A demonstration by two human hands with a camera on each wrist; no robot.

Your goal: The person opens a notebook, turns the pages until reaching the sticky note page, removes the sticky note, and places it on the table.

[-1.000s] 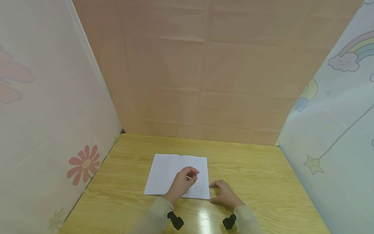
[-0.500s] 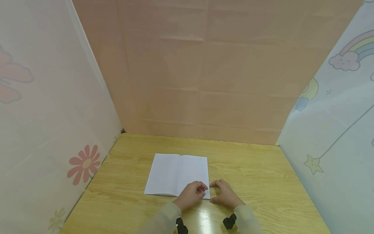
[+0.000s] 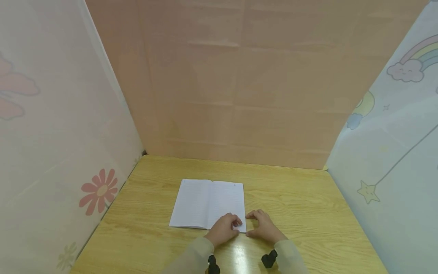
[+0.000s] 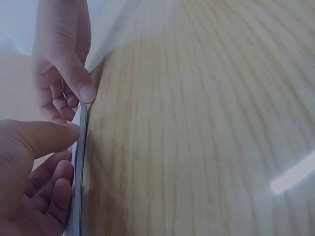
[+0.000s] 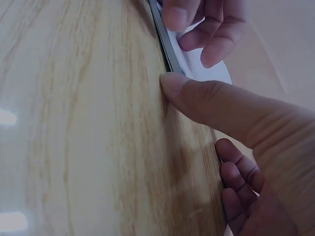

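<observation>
A lined notebook (image 3: 191, 203) lies spread open on the wooden table. My left hand (image 3: 223, 229) is over the near right part of its right page. The left thumb (image 4: 54, 137) is at the near edge, and the other fingers curl loosely above the paper. Between thumb and fingers a gap shows in the right wrist view. Just right of the notebook, my right hand (image 3: 264, 227) rests with thumb and fingers spread apart. The tip of the right thumb (image 5: 206, 101) touches the near right corner, while its other fingers stay beside the right edge.
The wooden table (image 3: 294, 198) extends around the notebook on all sides. A tan sheet (image 3: 232, 95) stands along the back edge. Patterned white panels close off the left side (image 3: 68, 144) and the right side (image 3: 393, 152).
My left hand has come down from the middle of the right page toward its near right corner, then moved only slightly. The right hand and notebook stay in place.
</observation>
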